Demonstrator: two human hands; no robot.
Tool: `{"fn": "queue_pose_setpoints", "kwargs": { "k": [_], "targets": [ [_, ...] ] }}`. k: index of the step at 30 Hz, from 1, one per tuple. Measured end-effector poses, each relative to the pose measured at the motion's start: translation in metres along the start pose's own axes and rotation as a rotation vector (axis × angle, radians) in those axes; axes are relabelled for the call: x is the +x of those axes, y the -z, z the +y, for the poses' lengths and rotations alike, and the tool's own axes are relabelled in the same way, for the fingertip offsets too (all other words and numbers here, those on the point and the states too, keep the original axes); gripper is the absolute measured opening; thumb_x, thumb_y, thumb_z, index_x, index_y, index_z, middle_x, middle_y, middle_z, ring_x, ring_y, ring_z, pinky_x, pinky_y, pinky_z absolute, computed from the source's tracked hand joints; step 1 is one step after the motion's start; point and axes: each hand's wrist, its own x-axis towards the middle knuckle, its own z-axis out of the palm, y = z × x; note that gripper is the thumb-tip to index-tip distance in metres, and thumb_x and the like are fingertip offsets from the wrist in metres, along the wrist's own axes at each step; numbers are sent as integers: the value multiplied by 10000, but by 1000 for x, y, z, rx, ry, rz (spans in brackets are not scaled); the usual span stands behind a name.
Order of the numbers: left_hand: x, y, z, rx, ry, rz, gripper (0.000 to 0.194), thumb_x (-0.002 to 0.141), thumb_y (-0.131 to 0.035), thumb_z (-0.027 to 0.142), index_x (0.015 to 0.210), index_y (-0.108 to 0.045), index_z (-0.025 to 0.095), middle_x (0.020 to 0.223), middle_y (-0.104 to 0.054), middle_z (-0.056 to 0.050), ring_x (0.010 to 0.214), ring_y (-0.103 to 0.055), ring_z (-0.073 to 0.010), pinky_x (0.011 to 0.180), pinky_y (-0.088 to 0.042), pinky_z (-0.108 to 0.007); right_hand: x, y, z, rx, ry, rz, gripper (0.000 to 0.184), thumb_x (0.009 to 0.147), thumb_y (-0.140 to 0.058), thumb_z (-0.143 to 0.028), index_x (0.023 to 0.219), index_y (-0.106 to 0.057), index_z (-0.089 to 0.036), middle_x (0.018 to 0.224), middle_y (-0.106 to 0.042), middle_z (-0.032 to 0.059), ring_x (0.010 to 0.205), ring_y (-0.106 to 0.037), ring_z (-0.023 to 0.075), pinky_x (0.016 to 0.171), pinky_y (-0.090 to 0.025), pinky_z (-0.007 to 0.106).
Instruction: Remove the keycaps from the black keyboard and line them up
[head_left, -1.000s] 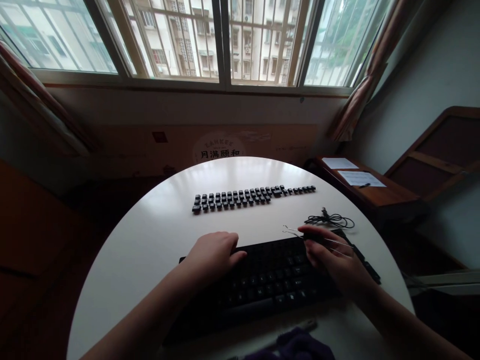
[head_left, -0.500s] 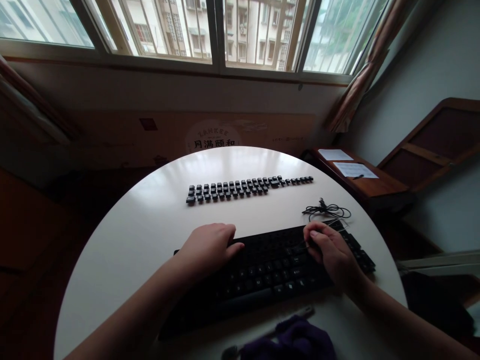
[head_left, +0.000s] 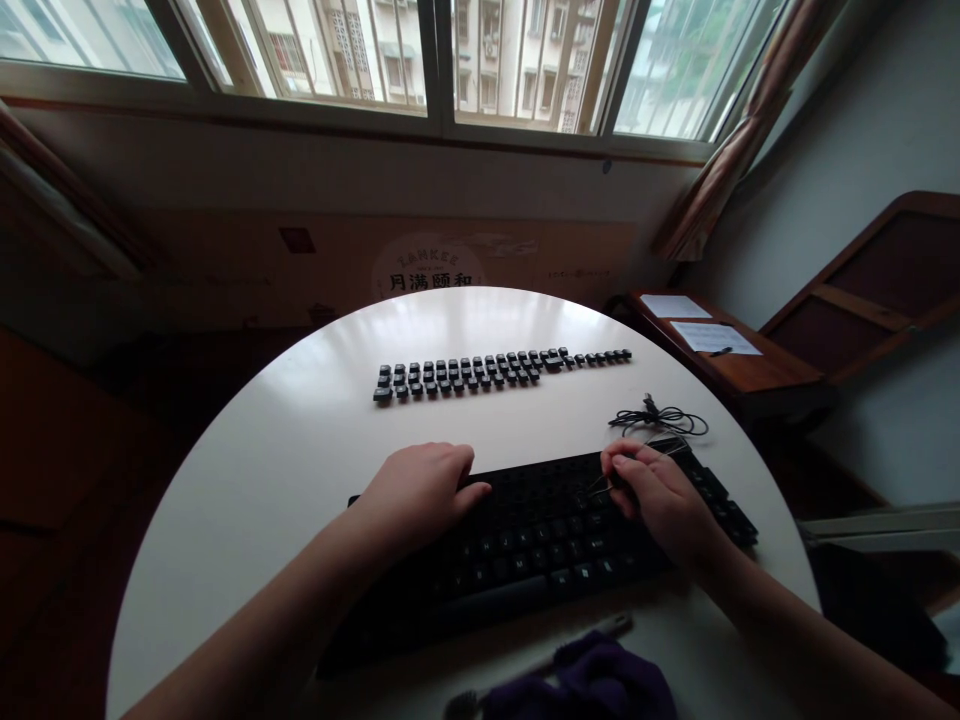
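In the head view, my left hand (head_left: 424, 490) lies across the keyboard (head_left: 517, 595), probably steadying it; whether it clasps, I can't tell. Beyond my grip, keycaps (head_left: 464, 379) sit in rows, likely for order. My right hand (head_left: 660, 495) pinches a wire tool (head_left: 598, 491) narrowly, fingers curled, prongs low over the keys.

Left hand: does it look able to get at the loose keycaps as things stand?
Probably yes: the left hand rests at the far edge of the keyboard, and only bare tabletop shows between it and the keycaps.
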Motion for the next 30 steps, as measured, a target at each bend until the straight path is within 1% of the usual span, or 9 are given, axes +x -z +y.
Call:
{"fn": "queue_pose_setpoints", "kwargs": {
  "k": [4,6,8,12,15,18,22,26,30],
  "targets": [
    [0,-1,0,2,3,5,292,900,-510,457,741,-544,215,841,-682,-53,742,-613,-222,571,-374,-303,-3,0,5,-18,16,-36,177,907,-496,-347,798,-540,-214,517,-447,-50,441,-382,114,414,-270,217],
    [1,-2,0,3,4,10,287,900,-513,453,743,-544,214,845,-681,-52,745,-613,-221,573,-376,-304,-6,0,6,-78,36,-57,186,923,-477,-339,797,-541,-218,508,-423,-54,444,-368,116,418,-255,222],
    [1,-2,1,4,2,8,287,901,-512,452,743,-543,214,843,-678,-51,748,-612,-223,578,-377,-308,-10,-1,6,-177,91,-59,204,942,-459,-332,796,-545,-219,512,-409,-52,452,-358,117,426,-248,231],
    [1,-1,1,5,5,2,291,901,-509,457,738,-540,218,826,-671,-48,747,-611,-232,578,-370,-313,-17,-4,2,-400,249,-55,215,952,-444,-296,784,-554,-221,514,-399,-47,448,-347,117,447,-248,255],
    [2,-2,0,12,3,6,285,902,-506,453,742,-542,220,825,-671,-45,745,-610,-233,582,-369,-313,-18,-5,1,-481,299,-67,201,950,-450,-281,792,-559,-222,494,-384,-54,433,-338,116,459,-254,264],
    [2,-3,0,9,1,7,287,904,-507,454,745,-543,218,822,-671,-46,741,-611,-230,578,-371,-311,-17,-3,5,-366,236,-56,230,972,-418,-313,799,-539,-224,499,-410,-51,444,-366,121,449,-270,251],
    [1,-1,1,7,5,0,284,905,-513,448,750,-544,211,837,-675,-57,749,-616,-234,574,-381,-313,-17,-2,10,-177,146,-12,217,962,-442,-341,808,-531,-216,491,-437,-53,436,-374,117,426,-261,235],
    [0,0,2,1,-6,3,278,912,-504,431,750,-541,208,850,-680,-63,757,-617,-237,580,-387,-316,-16,-2,7,-72,119,22,205,947,-463,-338,806,-532,-207,497,-468,-50,444,-398,110,425,-274,217],
    [1,-1,0,7,-10,17,278,910,-511,433,745,-535,211,829,-673,-53,740,-612,-235,576,-375,-314,-12,-3,3,99,115,107,187,944,-445,-303,789,-498,-211,508,-460,-56,435,-399,98,421,-297,197]
  ]
}}
